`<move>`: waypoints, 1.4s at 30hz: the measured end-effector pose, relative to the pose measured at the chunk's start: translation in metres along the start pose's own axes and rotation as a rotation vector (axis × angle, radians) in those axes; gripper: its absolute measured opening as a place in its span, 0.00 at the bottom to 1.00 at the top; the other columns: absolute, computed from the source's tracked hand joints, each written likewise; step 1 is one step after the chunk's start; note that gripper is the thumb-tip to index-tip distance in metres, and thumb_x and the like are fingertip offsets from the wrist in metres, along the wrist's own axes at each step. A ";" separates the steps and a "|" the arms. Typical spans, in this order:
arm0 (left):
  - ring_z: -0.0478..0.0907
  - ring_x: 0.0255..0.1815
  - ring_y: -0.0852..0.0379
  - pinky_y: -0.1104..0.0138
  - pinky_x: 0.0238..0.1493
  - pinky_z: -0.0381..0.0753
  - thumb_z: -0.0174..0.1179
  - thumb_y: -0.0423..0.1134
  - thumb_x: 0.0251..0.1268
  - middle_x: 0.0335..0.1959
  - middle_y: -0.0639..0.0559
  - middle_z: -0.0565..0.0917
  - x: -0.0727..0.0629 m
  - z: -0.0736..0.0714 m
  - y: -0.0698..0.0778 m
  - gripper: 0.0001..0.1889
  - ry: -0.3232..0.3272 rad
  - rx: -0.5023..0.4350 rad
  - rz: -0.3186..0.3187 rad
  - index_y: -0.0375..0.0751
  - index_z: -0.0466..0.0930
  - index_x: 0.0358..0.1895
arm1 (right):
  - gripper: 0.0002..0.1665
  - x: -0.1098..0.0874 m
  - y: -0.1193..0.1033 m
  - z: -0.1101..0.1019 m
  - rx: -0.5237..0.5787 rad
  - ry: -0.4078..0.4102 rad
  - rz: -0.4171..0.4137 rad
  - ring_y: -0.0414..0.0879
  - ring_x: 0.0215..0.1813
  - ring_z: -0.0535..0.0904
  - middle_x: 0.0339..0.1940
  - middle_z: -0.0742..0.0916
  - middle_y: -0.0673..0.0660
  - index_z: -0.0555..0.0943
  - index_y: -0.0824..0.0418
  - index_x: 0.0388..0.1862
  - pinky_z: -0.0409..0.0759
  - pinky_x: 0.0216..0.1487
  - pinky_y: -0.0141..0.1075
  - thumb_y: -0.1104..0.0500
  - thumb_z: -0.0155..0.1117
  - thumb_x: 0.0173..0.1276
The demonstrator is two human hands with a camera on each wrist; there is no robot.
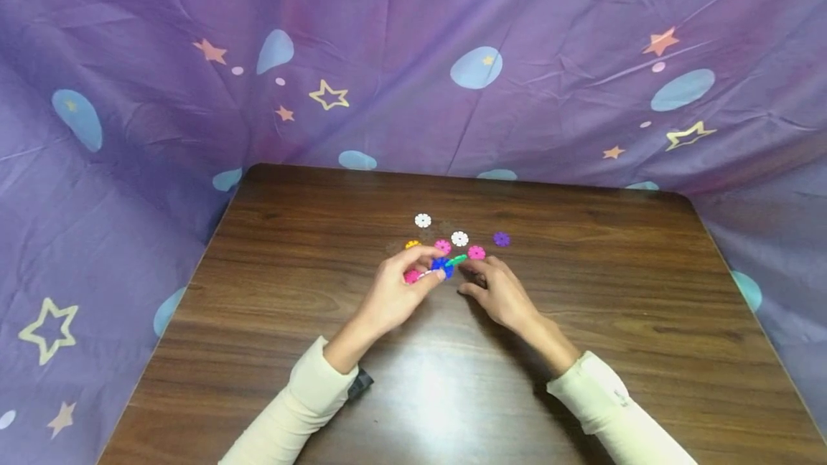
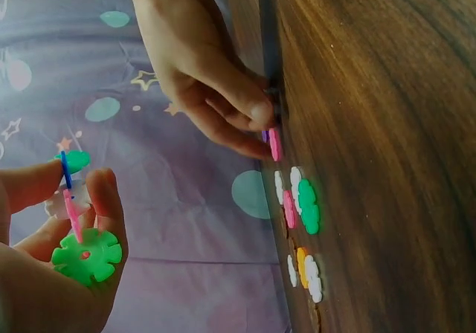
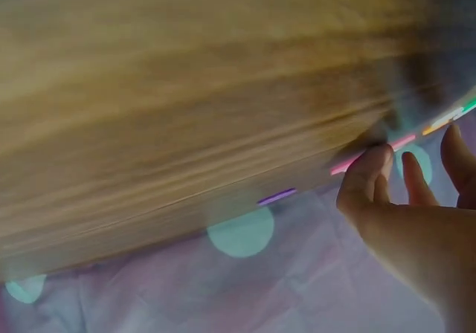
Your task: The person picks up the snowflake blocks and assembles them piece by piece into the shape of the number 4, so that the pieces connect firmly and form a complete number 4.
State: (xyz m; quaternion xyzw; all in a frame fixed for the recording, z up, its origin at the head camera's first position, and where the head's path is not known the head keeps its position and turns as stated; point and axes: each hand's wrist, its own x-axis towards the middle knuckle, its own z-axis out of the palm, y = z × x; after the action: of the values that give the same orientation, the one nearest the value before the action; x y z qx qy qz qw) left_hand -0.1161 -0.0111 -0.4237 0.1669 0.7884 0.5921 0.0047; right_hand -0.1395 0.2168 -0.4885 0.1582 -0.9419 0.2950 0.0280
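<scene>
My left hand [image 1: 393, 294] holds a cluster of joined notched plastic discs above the table, pinching it between thumb and fingers. A blue disc [image 1: 442, 265] and a green disc [image 1: 456, 260] of the cluster show in the head view. From the left wrist, a second green disc [image 2: 88, 257] and a pink one [image 2: 72, 215] are also visible in it. My right hand [image 1: 507, 294] is low over the table, fingertips right at a loose pink disc [image 1: 477, 253]. Its thumb stands apart from the fingers, as the head view shows.
Loose discs lie flat beyond the hands: white ones [image 1: 459, 239], another pink [image 1: 442, 246], an orange [image 1: 412, 245] and a purple [image 1: 501, 239] at the right. A green one [image 2: 308, 207] shows from the left wrist. Purple patterned cloth [image 1: 400, 56] hangs behind the wooden table [image 1: 258, 250].
</scene>
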 end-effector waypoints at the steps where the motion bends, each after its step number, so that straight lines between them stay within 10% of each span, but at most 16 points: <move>1: 0.84 0.47 0.52 0.65 0.49 0.82 0.68 0.36 0.67 0.46 0.40 0.87 0.000 0.000 0.000 0.15 -0.002 -0.004 0.002 0.45 0.85 0.56 | 0.23 0.002 -0.002 0.002 -0.005 -0.008 0.000 0.53 0.46 0.79 0.44 0.86 0.60 0.85 0.61 0.57 0.80 0.50 0.50 0.57 0.77 0.64; 9: 0.86 0.45 0.51 0.66 0.48 0.86 0.69 0.36 0.67 0.45 0.44 0.89 0.000 -0.001 -0.001 0.16 -0.027 0.002 -0.003 0.42 0.84 0.57 | 0.15 0.017 -0.012 0.013 -0.034 -0.058 -0.024 0.52 0.45 0.76 0.39 0.82 0.58 0.88 0.60 0.47 0.79 0.51 0.48 0.53 0.76 0.65; 33: 0.87 0.43 0.50 0.68 0.51 0.87 0.70 0.33 0.64 0.43 0.42 0.89 0.000 -0.002 0.001 0.16 -0.044 -0.029 0.024 0.35 0.84 0.54 | 0.25 0.025 -0.023 0.020 -0.052 -0.079 -0.063 0.60 0.52 0.80 0.51 0.84 0.65 0.82 0.66 0.62 0.81 0.59 0.55 0.61 0.73 0.66; 42: 0.88 0.42 0.48 0.66 0.53 0.87 0.70 0.33 0.64 0.43 0.40 0.89 0.000 -0.002 0.000 0.15 -0.050 -0.041 0.014 0.35 0.84 0.53 | 0.17 0.024 -0.023 0.021 -0.024 -0.050 -0.040 0.59 0.51 0.82 0.45 0.86 0.63 0.80 0.65 0.49 0.82 0.58 0.55 0.61 0.73 0.66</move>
State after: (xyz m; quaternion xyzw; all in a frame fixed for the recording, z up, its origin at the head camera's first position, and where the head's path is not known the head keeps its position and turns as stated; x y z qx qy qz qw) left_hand -0.1162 -0.0135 -0.4230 0.1871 0.7746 0.6037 0.0236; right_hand -0.1542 0.1802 -0.4900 0.1838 -0.9425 0.2790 0.0123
